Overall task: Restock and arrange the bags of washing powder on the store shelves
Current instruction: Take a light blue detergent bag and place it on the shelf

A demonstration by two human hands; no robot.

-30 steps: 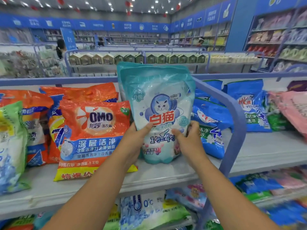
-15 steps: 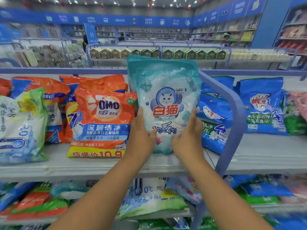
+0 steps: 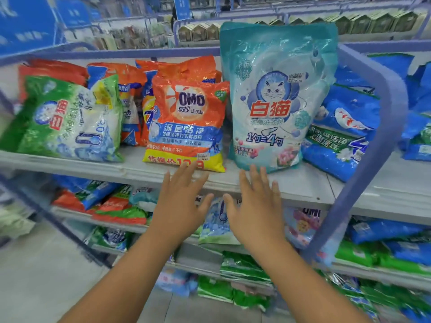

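hands: left hand and right hand both spread flat, fingers straight, holding nothing, palms facing the shelves.
teal bag: white cat washing powder bag stands upright on the top shelf, long axis vertical, leaning back beside the blue rail.
key relation: the bag sits just above and ahead of the right hand, whose fingertips are at its bottom edge; the left hand is lower left, nearer the omo bag.
neighbours: green bag lies tilted at far left; blue bags to the right.
judgement: bag looks placed; the right hand is likelier to nudge it.
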